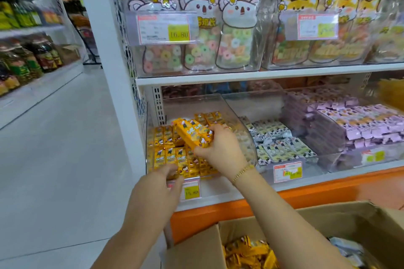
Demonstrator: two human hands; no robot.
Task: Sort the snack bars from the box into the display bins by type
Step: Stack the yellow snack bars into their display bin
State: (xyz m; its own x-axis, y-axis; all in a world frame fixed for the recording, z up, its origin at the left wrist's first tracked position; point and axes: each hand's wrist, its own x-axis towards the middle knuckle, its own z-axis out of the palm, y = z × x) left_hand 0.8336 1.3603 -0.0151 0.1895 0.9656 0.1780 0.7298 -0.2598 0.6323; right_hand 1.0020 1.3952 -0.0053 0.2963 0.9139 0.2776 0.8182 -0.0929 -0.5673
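Head view: right grip (220,148) curled round stack of yellow wrapped snack bars (192,134), held over matching rows (166,157) in clear plastic bin (247,137) beneath; left grip (161,181) loose-fingered, likely steadying them.

Right hand (220,148) round yellow bars (192,134) — left hand (159,183) seemingly against bin (192,102) front

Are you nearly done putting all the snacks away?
Not yet. The left bin already holds rows of yellow bars. The right hand grips another stack over it while the left hand touches the front row. The box holds plenty more loose bars.
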